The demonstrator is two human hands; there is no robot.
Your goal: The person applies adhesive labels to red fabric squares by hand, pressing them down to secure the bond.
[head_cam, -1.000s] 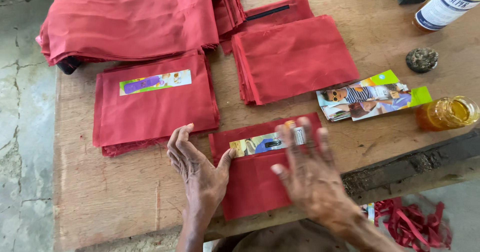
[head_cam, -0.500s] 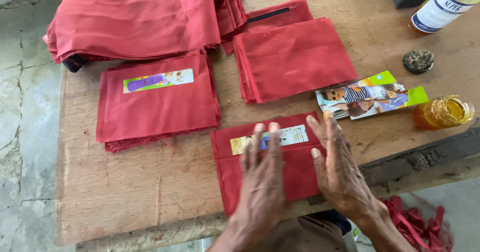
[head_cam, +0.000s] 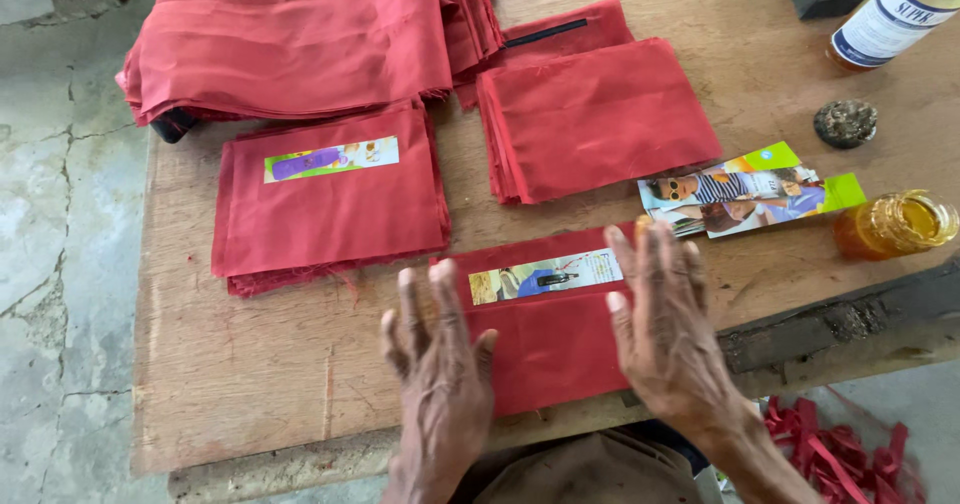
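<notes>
Nearest to the camera, both hands lie flat with the fingers spread on a folded red cloth piece (head_cam: 545,339) at the front edge of the wooden desk (head_cam: 240,384). The left hand (head_cam: 440,374) presses on the left end of this piece, partly over the bare wood, and its grip is open — it holds nothing. The right hand (head_cam: 665,329) rests on the right end of the same piece, also with an open grip, palm down, the fingertips pointing away from the person. Between the two hands a colourful paper label strip (head_cam: 545,275) lies across the upper part of the piece. Below the desk edge on the right, some red scraps (head_cam: 835,454) lie on the floor. A little further, to the left, sits a stack of red cloth pieces (head_cam: 330,214) with a similar label (head_cam: 331,159) on top, just beside the piece under the hands but apart from it. To the right, near the right hand's fingertips, a small pile of printed labels (head_cam: 745,189) lies on the wood, and beside it stands an amber glass jar (head_cam: 898,224). Further back, a second stack of plain red pieces (head_cam: 595,119) is in the middle — behind it a large heap of red fabric (head_cam: 300,34) covers the far left. At the far right there is a dark round lump (head_cam: 845,122) and a bottle with a white label (head_cam: 895,19).
</notes>
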